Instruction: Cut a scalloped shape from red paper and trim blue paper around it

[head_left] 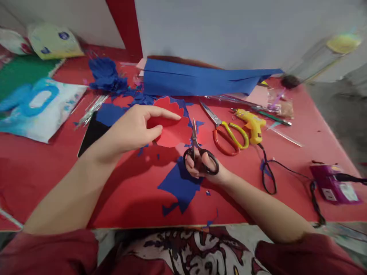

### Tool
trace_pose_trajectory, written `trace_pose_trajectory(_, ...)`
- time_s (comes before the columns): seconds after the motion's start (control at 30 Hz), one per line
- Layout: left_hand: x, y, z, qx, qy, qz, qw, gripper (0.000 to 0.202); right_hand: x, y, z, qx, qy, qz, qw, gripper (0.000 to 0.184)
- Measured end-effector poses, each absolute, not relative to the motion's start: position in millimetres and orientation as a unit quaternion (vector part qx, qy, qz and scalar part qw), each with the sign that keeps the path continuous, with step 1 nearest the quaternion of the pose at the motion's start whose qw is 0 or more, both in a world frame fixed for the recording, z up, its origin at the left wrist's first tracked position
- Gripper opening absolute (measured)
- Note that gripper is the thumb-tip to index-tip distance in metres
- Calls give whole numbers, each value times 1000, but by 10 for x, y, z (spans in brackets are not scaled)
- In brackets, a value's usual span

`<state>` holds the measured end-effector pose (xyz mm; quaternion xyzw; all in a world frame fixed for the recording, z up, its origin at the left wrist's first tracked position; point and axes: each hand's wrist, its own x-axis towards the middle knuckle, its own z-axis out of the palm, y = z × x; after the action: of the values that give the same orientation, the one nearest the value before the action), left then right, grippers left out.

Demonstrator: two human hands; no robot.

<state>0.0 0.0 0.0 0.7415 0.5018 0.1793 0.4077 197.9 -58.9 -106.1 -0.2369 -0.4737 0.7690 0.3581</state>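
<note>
My left hand (143, 128) grips a piece of red paper (172, 131) between thumb and fingers. A scalloped, wavy edge runs along the paper's top and right side. Small scissors (194, 131) with black handles are in my right hand (206, 168), thumb and fingers through the loops. Their blades point up, just beside the paper's right edge; whether they touch it I cannot tell. Beneath the right hand lies a cut sheet of blue paper (180, 185) with small blue scraps around it.
Larger scissors (229, 137) with red and yellow handles lie to the right, beside a yellow glue gun (250, 124) with a black cord. A folded blue sheet (197, 78) and crumpled blue paper (106, 74) are at the back. A purple box (334, 183) sits far right.
</note>
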Motion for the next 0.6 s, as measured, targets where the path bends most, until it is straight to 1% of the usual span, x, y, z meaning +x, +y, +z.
trace_pose_trajectory(0.1,23,15,19,759,518,173,355,41,1989,-602,-1059,-248,-477,766,352,51)
trace_pose_trajectory(0.17,24,22,34,767,520,165,339,41,1996,-607,-1058,-254,-482,764,346,51)
trace_pose_trajectory(0.37,-6,29,59,766,514,149,356,43,2009,-604,-1051,-254,-497,758,337,52)
trace_pose_trajectory(0.6,-18,26,50,769,509,163,351,45,2002,-594,-1030,-257,-495,760,334,51)
